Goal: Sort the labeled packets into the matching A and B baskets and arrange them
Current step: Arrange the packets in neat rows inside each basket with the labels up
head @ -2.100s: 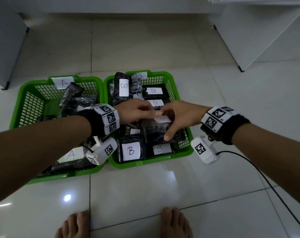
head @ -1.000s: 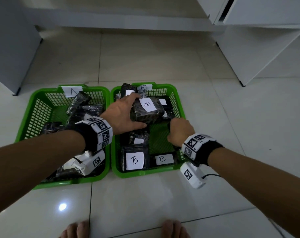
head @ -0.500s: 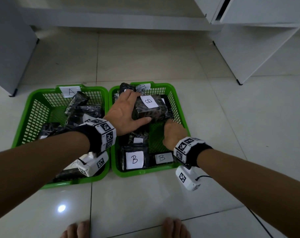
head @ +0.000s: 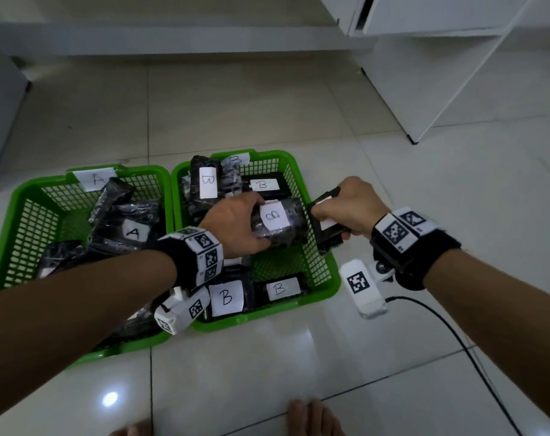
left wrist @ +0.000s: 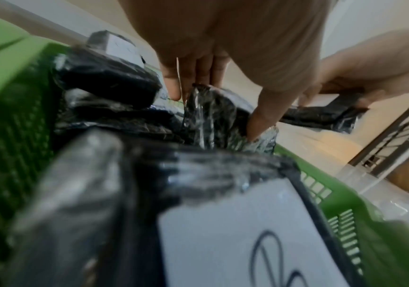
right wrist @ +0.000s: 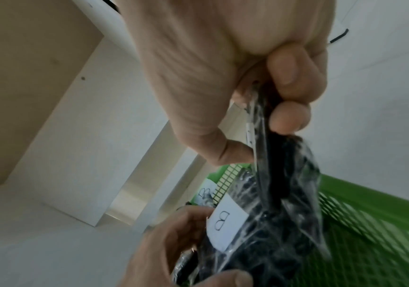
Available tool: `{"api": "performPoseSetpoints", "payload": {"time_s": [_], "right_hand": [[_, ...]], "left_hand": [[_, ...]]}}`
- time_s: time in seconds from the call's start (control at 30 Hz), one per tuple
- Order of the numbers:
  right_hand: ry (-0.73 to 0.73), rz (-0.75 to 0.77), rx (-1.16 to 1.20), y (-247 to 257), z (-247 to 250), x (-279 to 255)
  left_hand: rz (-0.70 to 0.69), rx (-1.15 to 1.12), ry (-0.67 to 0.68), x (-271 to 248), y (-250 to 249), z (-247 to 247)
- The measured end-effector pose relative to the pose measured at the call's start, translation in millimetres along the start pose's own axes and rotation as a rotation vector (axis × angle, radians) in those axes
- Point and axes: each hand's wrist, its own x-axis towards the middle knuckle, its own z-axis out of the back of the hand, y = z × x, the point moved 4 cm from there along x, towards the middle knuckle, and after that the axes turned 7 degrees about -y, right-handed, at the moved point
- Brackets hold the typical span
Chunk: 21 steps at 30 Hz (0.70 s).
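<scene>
Right now two green baskets sit side by side on the tiled floor [head: 424, 190], touching along one edge: the A basket [head: 25, 221] on the left and the B basket [head: 322, 278] on the right, each with a paper tag at its far rim. The left hand [head: 232, 226] has its grip wrapped round a bulky black packet [head: 283, 228] with a B label facing up, held above the middle of the B basket, fingers over the far side and thumb under the near edge. The right hand [head: 349, 207] has its grip clamped on a flatter black packet [head: 325, 225], pinched between thumb and curled fingers over the basket's right rim, beside the first. In the B basket I can count four more labelled B packets: two at the back and two at the near edge. In the A basket one A label shows plainly on a heap of dark packets; their number I cannot tell. Two bare feet show at the bottom
</scene>
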Motion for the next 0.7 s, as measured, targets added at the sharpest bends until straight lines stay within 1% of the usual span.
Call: {"api": "performPoseSetpoints", "payload": {"time_s": [0.1, 0.27, 0.37, 0.47, 0.57, 0.7], "right_hand": [[-0.030, -0.033, 0.060, -14, -11, 3], [0.015, -0.120, 0.236, -39, -32, 8], [0.047, -0.172, 0.364, -47, -34, 11], [0.067, -0.194, 0.444, -50, -32, 13], [0.068, -0.171, 0.449, -51, -34, 13], [0.075, -0.152, 0.449, -52, -36, 15]], "left_hand": [[-0.026, 0.055, 0.068, 2, -8, -15], [-0.031, 0.191, 0.156, 13, -10, -29], [-0.085, 0.347, 0.154, 11, -8, -32], [-0.091, 0.398, 0.163, 12, -7, -29], [-0.118, 0.465, 0.181, 13, -12, -25], [-0.251, 0.532, 0.178, 10, -18, -29]]}}
